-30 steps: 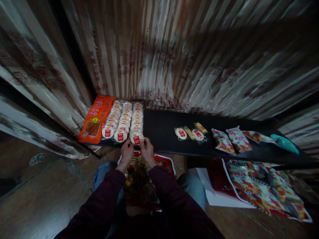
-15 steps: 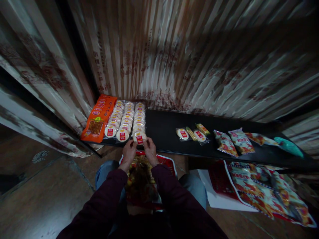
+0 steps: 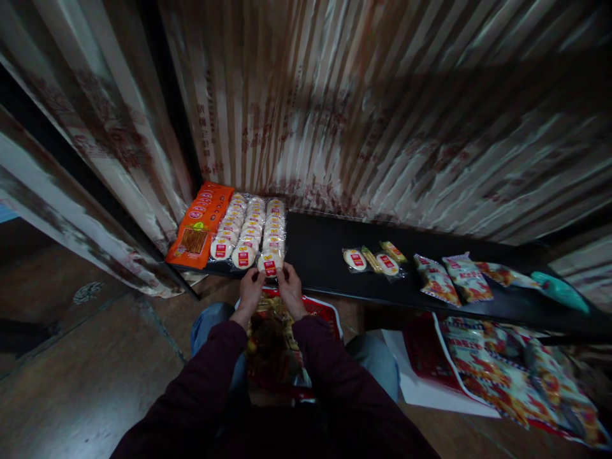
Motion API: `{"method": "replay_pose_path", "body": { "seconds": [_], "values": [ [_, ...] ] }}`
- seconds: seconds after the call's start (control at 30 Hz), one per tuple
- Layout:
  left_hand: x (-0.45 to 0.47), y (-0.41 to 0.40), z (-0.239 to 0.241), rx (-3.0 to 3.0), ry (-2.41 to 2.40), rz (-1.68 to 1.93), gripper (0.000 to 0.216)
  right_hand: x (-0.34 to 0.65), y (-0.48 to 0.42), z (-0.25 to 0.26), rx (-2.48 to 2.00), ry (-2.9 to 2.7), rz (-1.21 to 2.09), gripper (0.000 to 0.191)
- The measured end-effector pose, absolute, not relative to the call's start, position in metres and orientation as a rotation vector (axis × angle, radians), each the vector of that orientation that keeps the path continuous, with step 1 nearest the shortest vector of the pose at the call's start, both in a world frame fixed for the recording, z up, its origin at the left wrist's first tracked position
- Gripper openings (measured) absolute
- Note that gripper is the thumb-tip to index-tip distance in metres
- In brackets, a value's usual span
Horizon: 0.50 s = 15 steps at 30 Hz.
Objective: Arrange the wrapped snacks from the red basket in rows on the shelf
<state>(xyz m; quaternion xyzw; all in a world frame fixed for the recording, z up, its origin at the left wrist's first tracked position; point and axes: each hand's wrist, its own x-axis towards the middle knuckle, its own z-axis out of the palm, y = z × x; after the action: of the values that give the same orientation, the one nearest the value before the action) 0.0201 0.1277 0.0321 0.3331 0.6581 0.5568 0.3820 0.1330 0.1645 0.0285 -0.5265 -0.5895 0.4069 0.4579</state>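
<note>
Both hands meet at the front edge of the low black shelf (image 3: pixel 315 245), near its left end. The left hand (image 3: pixel 251 290) and the right hand (image 3: pixel 290 288) each pinch one side of a round cake packet (image 3: pixel 270 263), fingers closed on the wrapper.

The packet lies flat at the front of the right-hand row, its red label facing up. With the wrapper held left and right, its length runs along the shelf's front edge.

The three rows of cakes (image 3: pixel 251 220) run from the front edge back to the wall, touching side by side. A stack of orange packets (image 3: pixel 201 226) lies just left of them.

Loose small packets (image 3: pixel 370 259) sit mid-shelf, well apart. Snack bags (image 3: pixel 452 279) lie further right. A red bag (image 3: pixel 272 338) rests on the person's lap.
</note>
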Motion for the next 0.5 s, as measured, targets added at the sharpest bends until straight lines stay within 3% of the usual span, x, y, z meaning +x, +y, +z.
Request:
{"method": "replay_pose_path", "body": {
  "seconds": [0.5],
  "values": [
    [-0.021,0.123,0.028,1.078,1.987,1.641,0.029,0.097,0.152,0.035,-1.347,-1.724,0.694,0.027]
  ]
}}
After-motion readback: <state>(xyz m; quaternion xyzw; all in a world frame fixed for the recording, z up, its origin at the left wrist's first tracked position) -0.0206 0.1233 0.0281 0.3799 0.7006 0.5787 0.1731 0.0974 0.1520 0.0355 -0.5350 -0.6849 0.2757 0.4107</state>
